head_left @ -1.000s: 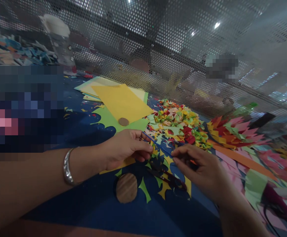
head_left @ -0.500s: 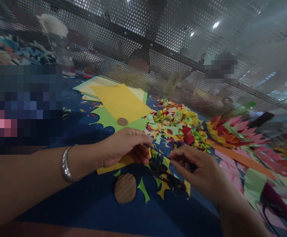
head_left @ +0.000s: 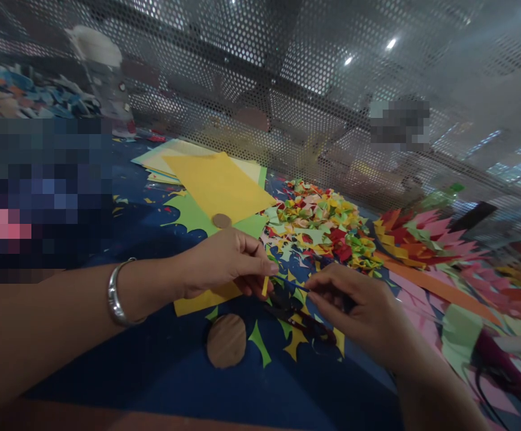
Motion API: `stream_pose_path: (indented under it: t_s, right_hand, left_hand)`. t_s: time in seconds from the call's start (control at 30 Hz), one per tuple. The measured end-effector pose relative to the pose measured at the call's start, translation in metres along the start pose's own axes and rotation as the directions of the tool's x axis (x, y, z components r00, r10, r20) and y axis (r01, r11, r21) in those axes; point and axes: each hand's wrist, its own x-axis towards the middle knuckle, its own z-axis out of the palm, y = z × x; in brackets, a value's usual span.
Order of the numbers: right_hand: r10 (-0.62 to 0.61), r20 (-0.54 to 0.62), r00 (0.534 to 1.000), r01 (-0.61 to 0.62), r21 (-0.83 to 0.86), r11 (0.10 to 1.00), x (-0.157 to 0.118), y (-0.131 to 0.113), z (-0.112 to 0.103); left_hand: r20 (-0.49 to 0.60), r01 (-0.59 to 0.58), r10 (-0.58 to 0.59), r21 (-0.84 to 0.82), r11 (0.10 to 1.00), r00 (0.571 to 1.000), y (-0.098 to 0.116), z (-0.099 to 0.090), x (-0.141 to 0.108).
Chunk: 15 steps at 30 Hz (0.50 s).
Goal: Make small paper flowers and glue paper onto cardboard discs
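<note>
Between my two hands runs a thin blue strip (head_left: 292,282). My left hand (head_left: 233,263), with a silver bracelet at the wrist, pinches its left end, and a small yellow strip (head_left: 265,286) shows at the fingertips. The right end is pinched between thumb and finger of my right hand (head_left: 354,299). Below the hands lie dark scissors (head_left: 302,320) among green and yellow paper scraps (head_left: 296,343). A brown round disc (head_left: 226,341) rests on the blue table nearer to me. Part of a yellow sheet (head_left: 206,299) shows under my left hand.
Stacked sheets with a yellow one (head_left: 222,185) on top lie beyond my left hand, a small round disc (head_left: 221,221) on them. A heap of coloured scraps (head_left: 323,218) lies beyond my right hand. Pointed paper pieces (head_left: 426,236) and a maroon tool (head_left: 497,359) are at the right.
My left hand has shifted and turned slightly, and the yellow strip now shows more clearly at its fingertips. My right hand has barely moved.
</note>
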Motion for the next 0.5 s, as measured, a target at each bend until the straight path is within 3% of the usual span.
stream_pose_path:
  t_s: [0.2,0.5]
  right_hand:
    - [-0.013,-0.004,1.000,0.013,-0.013,1.000,-0.0012,0.0005,-0.0015]
    - [-0.012,-0.002,1.000,0.012,0.004,1.000,0.0003,0.0048,0.0011]
  left_hand:
    - [0.041,0.044,-0.042,-0.054,0.998,0.998,0.0030,0.0015,0.0006]
    - [0.018,-0.041,0.042,-0.053,0.998,0.999,-0.0015,0.0019,-0.0007]
